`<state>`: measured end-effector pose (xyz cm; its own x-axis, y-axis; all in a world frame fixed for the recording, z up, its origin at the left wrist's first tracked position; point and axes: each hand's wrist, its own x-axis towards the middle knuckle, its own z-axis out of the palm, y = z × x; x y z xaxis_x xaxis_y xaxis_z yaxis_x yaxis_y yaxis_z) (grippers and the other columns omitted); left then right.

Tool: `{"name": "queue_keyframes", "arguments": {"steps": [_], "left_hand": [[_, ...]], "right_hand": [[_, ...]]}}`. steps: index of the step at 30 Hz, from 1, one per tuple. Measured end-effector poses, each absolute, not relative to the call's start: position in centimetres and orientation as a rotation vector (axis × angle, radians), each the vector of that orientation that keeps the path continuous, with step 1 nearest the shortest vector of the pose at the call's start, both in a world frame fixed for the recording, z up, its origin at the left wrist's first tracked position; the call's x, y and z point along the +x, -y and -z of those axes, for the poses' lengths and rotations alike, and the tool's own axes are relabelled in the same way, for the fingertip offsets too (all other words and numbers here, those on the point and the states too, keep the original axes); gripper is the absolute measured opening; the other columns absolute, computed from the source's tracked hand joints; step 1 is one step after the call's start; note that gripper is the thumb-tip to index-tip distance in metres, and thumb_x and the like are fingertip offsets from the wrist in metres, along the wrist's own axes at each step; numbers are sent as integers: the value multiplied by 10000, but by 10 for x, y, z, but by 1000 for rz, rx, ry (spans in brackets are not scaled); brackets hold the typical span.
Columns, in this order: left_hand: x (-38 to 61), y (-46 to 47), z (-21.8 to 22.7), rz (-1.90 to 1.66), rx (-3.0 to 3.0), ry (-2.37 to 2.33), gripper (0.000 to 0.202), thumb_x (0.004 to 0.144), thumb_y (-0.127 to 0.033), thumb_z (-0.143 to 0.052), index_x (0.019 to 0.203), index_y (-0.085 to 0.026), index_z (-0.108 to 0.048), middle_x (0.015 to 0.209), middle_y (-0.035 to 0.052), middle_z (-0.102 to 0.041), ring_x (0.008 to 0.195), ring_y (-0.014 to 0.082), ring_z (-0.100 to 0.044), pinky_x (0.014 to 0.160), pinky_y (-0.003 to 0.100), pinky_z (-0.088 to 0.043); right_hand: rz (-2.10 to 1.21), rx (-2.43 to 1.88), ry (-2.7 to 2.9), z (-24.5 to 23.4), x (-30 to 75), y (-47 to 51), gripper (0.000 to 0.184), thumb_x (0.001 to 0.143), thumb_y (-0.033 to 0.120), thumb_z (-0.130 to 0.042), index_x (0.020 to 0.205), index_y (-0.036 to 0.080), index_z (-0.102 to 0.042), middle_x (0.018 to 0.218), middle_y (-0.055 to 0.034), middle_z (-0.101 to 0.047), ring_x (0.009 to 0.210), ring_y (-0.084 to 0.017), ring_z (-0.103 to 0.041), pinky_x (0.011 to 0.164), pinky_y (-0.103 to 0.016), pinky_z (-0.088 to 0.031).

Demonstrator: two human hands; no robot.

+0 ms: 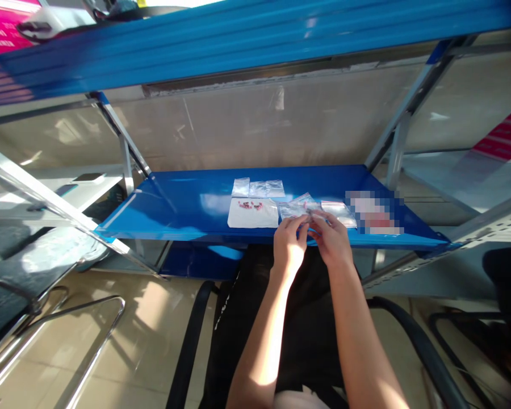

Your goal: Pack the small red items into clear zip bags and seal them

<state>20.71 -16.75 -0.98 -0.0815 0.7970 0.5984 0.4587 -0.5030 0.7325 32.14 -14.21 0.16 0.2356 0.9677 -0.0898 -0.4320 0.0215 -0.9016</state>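
Note:
My left hand and my right hand meet at the front edge of the blue shelf, fingers bent and pinched close together. What lies between the fingertips is too small and covered to name. Just beyond them is a clear plastic bag, with another bag's corner sticking up over it. Left of my hands, several small dark-red pieces are scattered on a white sheet. Behind the sheet rest small clear zip bags. To the right of my fingers sits a zip bag with a red top line.
A blurred-out item lies on the right part of the blue shelf. Slanted metal posts flank it, and a blue upper shelf crosses above. Black chair armrests stand beside my legs. A metal-framed chair is at the left.

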Motion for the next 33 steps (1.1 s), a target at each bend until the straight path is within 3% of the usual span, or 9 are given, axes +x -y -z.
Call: {"name": "queue_keyframes", "arguments": {"steps": [4, 8, 12, 19, 25, 29, 33], "left_hand": [[191, 180, 7, -1727, 1743, -1455, 351, 1041, -309, -560, 1354, -174, -644, 1055, 123, -718, 800, 179, -690, 801, 331, -608], [177, 183, 1, -1776, 1582, -1501, 467, 1039, -359, -562, 1458, -153, -558, 1121, 151, -719, 823, 184, -709, 743, 301, -594], [169, 186, -4, -1738, 1490, -1448, 330, 1039, -323, -551, 1306, -172, -674, 985, 105, -764, 821, 186, -732, 758, 290, -577], [156, 191, -11, -1598, 1368, -1361, 140, 939, -314, -677, 1002, -205, -738, 860, 59, -779, 804, 203, -757, 756, 291, -587], [141, 190, -18, -1443, 1305, -1283, 123, 834, -289, -753, 841, -166, -753, 800, 60, -766, 759, 193, -725, 747, 299, -566], [136, 194, -26, -1361, 1205, -1103, 207, 834, -358, -763, 854, -151, -758, 770, 59, -749, 754, 181, -700, 634, 252, -477], [135, 201, -36, -1356, 1204, -964, 237, 831, -388, -783, 813, -156, -734, 758, 50, -739, 732, 160, -671, 651, 257, -459]], "right_hand": [[-1416, -938, 732, -4, 327, 144, 301, 678, 292, -870, 946, 247, -740, 873, -24, -797, 809, -197, -775, 559, -219, -565], [-1606, -833, 784, -5, 330, 147, 250, 750, 296, -841, 979, 274, -744, 885, 10, -794, 807, -187, -784, 626, -251, -609], [-1694, -806, 852, -5, 325, 151, 268, 790, 354, -832, 1028, 257, -756, 937, -24, -804, 818, -197, -782, 666, -281, -627], [-1573, -911, 985, -6, 320, 153, 440, 692, 377, -927, 1076, 258, -747, 905, -12, -788, 786, -177, -751, 724, -299, -626], [-1497, -955, 880, -7, 317, 151, 408, 640, 380, -941, 961, 262, -719, 808, 12, -759, 718, -161, -730, 649, -264, -607], [-1467, -951, 909, -14, 314, 154, 483, 675, 418, -920, 1082, 256, -717, 868, 6, -776, 708, -153, -733, 674, -272, -616], [-1419, -997, 1008, -25, 316, 159, 496, 712, 483, -891, 1121, 253, -730, 943, -21, -785, 734, -170, -752, 685, -292, -629]]}}
